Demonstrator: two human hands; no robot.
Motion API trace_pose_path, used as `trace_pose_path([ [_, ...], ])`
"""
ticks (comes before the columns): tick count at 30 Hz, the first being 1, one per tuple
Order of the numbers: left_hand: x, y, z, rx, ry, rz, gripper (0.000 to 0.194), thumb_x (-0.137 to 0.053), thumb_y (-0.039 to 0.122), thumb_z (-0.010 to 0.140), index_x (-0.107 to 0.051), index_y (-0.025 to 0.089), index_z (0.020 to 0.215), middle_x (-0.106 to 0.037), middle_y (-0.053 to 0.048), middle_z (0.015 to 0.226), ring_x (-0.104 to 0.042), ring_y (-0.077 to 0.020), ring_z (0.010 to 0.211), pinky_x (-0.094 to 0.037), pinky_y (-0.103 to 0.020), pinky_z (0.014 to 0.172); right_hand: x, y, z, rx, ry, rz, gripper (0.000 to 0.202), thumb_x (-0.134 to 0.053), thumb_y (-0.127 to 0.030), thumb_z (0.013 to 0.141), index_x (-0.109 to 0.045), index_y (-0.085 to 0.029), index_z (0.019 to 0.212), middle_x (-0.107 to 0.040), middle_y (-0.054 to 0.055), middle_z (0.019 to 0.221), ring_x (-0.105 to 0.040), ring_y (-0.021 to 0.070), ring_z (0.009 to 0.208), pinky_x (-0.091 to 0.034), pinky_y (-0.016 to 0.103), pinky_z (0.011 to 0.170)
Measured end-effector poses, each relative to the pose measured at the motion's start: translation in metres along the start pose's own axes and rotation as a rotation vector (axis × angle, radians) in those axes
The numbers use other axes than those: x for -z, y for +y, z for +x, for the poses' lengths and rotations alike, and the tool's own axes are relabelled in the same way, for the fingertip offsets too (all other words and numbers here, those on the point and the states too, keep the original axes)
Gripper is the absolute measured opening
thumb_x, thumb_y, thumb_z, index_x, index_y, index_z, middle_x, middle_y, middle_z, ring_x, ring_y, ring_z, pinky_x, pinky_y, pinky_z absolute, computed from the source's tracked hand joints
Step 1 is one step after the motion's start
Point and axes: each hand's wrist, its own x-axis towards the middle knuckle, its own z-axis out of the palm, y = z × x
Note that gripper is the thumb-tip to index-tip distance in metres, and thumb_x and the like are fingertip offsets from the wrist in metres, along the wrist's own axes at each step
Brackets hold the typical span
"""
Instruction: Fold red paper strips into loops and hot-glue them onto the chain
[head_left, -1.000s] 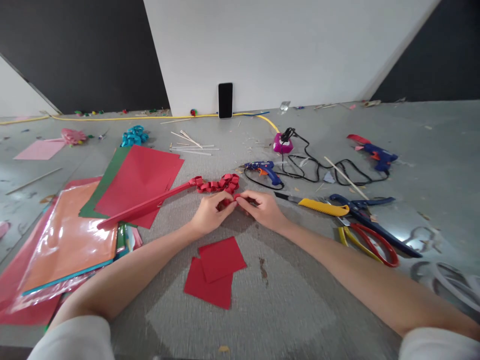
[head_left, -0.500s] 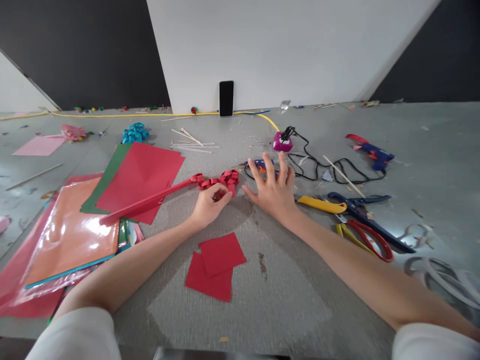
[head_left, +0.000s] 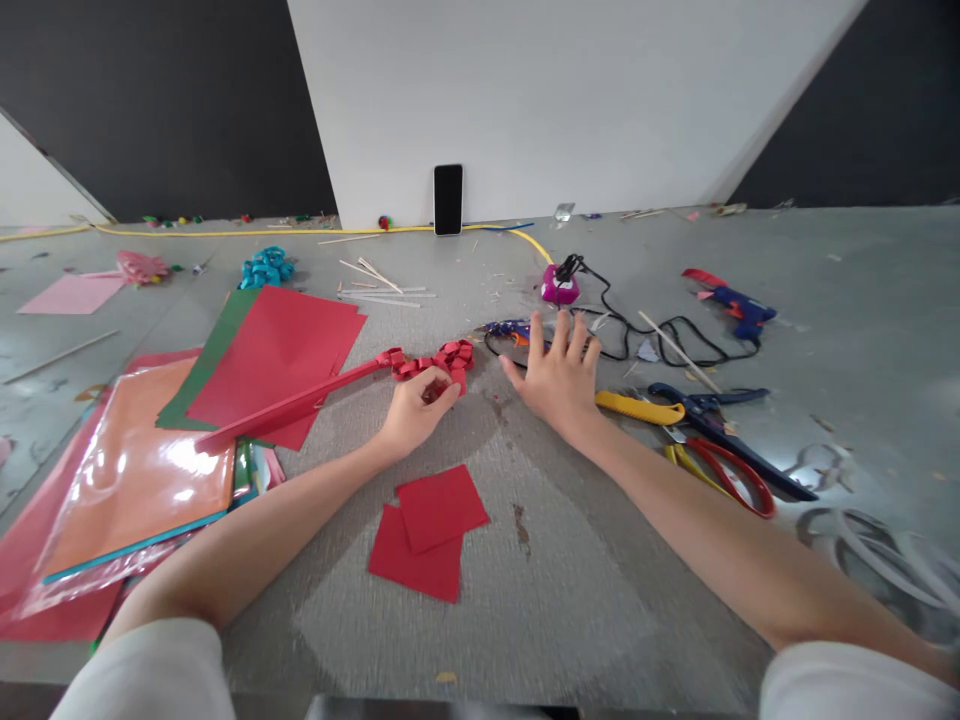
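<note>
Curled at the near edge of a red paper flower (head_left: pixel 456 354), my left hand (head_left: pixel 420 410) pinches its looped red paper, though what lies between thumb and fingers is partly hidden. The flower's long red paper stem (head_left: pixel 292 405) slants left over the stacked sheets. My right hand (head_left: pixel 559 380) is spread, palm down and holding nothing, just right of a blue glue gun (head_left: pixel 510 328) with an orange trigger, which it partly covers. Two red paper squares (head_left: pixel 442 508) overlap on the table in front of my left hand.
Red sheets (head_left: pixel 277 350) and plastic-wrapped orange paper (head_left: pixel 150 460) lie left. On the right are a yellow-handled cutter (head_left: pixel 637 407), red-handled scissors (head_left: pixel 739 475), dark blue pliers-like cutters (head_left: pixel 750 450) and another glue gun (head_left: pixel 739 308). A phone (head_left: pixel 448 200) leans on the wall.
My right hand has shifted slightly right and its fingers have drawn a little closer together. My left hand stays at the red paper flower. The whole view has shifted slightly.
</note>
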Motion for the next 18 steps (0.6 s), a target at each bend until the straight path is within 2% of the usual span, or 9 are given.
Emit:
trace_pose_path([
  [3,0.0,0.0,0.0,0.0,0.006,0.008,0.023,-0.063,0.037,0.094,-0.059,0.018,0.083,-0.056,0.002,0.069,-0.047,-0.0095,0.059,-0.036,-0.022,0.057,-0.002,0.001,0.002,-0.077,-0.088,-0.055,0.073,-0.037,-0.057,0.102,-0.049,0.006,0.137,-0.057,0.038,0.131,-0.049,0.0495,0.124,-0.035,0.059,0.098],
  [5,0.0,0.0,0.001,-0.004,0.003,0.006,0.022,-0.063,0.037,0.093,-0.058,0.018,0.083,-0.055,0.002,0.069,-0.047,-0.0095,0.059,-0.035,-0.023,0.057,-0.004,0.003,0.005,-0.096,-0.146,-0.06,0.066,-0.037,-0.055,0.102,-0.056,0.005,0.121,-0.064,0.035,0.114,-0.056,0.0453,0.111,-0.035,0.056,0.095],
  [7,0.0,0.001,0.001,-0.007,-0.001,0.002,0.022,-0.063,0.036,0.093,-0.058,0.018,0.082,-0.054,0.003,0.068,-0.046,-0.0094,0.058,-0.035,-0.023,0.057,-0.006,0.005,0.007,-0.088,-0.181,-0.049,0.059,-0.037,-0.052,0.102,-0.058,0.001,0.113,-0.066,0.032,0.105,-0.06,0.0419,0.103,-0.036,0.053,0.092],
  [12,0.0,0.002,0.001,-0.017,-0.009,0.006,0.021,-0.062,0.034,0.093,-0.058,0.017,0.081,-0.054,0.003,0.068,-0.045,-0.0093,0.059,-0.034,-0.023,0.058,-0.016,0.012,0.012,-0.081,-0.181,0.014,0.051,-0.039,-0.049,0.102,-0.059,-0.002,0.11,-0.068,0.03,0.102,-0.064,0.0383,0.096,-0.04,0.049,0.088],
  [18,0.0,0.0,0.001,-0.039,0.02,0.012,0.02,-0.062,0.034,0.094,-0.059,0.017,0.083,-0.056,0.002,0.072,-0.047,-0.0097,0.063,-0.036,-0.023,0.061,-0.032,0.021,0.014,-0.142,-0.117,0.186,0.035,-0.033,-0.029,0.102,-0.059,-0.007,0.11,-0.071,0.026,0.102,-0.067,0.0351,0.092,-0.044,0.048,0.089],
])
